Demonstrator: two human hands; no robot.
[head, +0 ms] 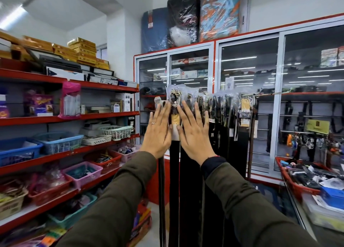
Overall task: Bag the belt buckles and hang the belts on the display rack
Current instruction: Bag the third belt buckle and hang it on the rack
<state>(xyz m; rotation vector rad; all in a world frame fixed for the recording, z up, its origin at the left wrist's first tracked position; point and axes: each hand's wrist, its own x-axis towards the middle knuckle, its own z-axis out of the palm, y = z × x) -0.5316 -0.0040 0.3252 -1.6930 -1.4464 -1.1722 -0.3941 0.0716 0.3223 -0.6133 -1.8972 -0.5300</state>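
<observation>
Several dark belts [219,144] hang side by side from a display rack rail [249,94], their buckles wrapped in clear plastic bags [188,96]. One bagged buckle [175,97] with a yellow tag [175,119] hangs between my hands. My left hand [158,131] is flat with fingers spread, just left of that belt. My right hand [193,133] is flat and spread on its right, thumb touching the white label below the tag. Neither hand grips anything. A thin belt [161,191] hangs below my left hand.
Red shelves [74,151] with baskets and boxes run along the left. A glass-door cabinet [247,97] stands behind the rack. A red bin [296,187] of goods and a glass counter sit at the right. Wrapped mattresses rest on the cabinet top.
</observation>
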